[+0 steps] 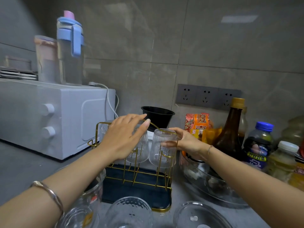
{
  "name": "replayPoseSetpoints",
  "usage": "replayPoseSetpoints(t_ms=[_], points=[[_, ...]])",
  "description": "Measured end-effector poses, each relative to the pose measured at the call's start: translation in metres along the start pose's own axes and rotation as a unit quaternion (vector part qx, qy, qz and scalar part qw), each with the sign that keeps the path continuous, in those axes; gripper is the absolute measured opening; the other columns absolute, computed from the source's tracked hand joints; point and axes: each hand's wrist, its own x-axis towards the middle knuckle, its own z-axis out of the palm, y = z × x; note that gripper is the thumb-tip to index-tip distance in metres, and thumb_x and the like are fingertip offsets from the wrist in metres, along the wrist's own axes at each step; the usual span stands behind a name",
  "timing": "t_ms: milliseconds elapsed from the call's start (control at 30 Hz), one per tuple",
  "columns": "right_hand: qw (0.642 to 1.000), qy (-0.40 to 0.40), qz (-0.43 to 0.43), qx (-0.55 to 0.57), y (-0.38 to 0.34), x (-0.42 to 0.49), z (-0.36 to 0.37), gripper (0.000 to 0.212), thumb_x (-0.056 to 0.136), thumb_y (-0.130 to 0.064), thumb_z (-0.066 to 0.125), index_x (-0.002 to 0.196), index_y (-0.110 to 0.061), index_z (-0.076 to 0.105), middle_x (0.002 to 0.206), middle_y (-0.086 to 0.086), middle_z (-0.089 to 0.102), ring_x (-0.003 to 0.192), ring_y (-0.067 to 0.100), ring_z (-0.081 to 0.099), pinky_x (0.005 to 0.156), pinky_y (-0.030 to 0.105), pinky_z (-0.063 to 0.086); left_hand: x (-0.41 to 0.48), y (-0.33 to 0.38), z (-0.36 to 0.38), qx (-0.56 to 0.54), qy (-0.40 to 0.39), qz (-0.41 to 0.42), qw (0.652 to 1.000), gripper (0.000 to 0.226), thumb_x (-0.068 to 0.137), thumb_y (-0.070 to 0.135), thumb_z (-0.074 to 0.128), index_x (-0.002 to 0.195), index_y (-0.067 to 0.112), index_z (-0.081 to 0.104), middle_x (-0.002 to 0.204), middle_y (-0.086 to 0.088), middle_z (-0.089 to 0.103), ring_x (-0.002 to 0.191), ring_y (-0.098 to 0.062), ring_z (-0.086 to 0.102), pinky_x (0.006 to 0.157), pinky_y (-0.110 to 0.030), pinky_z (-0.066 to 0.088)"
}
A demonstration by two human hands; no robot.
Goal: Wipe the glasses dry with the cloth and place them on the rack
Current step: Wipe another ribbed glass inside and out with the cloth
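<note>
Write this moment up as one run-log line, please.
step: racking | left hand: open, touching gold rack top | right hand: grips inverted ribbed glass at rack's right end

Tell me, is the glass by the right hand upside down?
Upside down: the glass sits on the rack, base up, mouth down.

1. Dim, cool, even indoor light; shadows are soft and faint.
2. A pale rectangular glare lies on the glossy wall tile [239, 18].
3. Motion blur smears the blue-lidded bottle [69, 46] and the left side.
4. The ribbed glass [162, 150] at centre looks fairly sharp; the frame edges bow outward.
</note>
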Motion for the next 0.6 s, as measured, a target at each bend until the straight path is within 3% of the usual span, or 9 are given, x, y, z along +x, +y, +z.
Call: replayPoseSetpoints(t_ms=[333,500,600], points=[[0.998,-0.023,0.000,-0.050,-0.011,-0.007,0.000,0.085,0.054,-0.045,0.080,0.128,-0.026,0.043,0.127,-0.004,0.052,0.120,0.017,0.050,0.106,0.039,0.042,-0.001,0.003,-0.002,0.006,-0.010,-0.009,1.000,0.090,0.074,0.073,-0.004,0.147,0.035,0.032,0.148,0.009,0.040,0.138,-0.011,0.030,0.114,-0.034,0.021],[1.000,-0.025,0.009,0.006,-0.011,-0.007,-0.004,0.080,0.047,-0.054,0.085,0.118,-0.036,0.053,0.132,-0.002,0.053,0.121,0.019,0.053,0.101,0.043,0.047,-0.002,0.005,-0.005,0.017,-0.024,-0.014,0.999,0.092,0.073,0.074,-0.005,0.148,0.035,0.031,0.150,0.008,0.038,0.140,-0.013,0.028,0.115,-0.035,0.020],[1.000,0.004,0.007,0.023,-0.018,-0.015,-0.007,0.074,0.054,-0.051,0.081,0.120,-0.030,0.053,0.134,0.000,0.051,0.123,0.020,0.051,0.097,0.038,0.050,-0.002,0.006,-0.007,0.022,-0.036,-0.019,0.999,0.093,0.072,0.076,-0.004,0.149,0.035,0.029,0.154,0.007,0.034,0.143,-0.014,0.025,0.117,-0.038,0.018]])
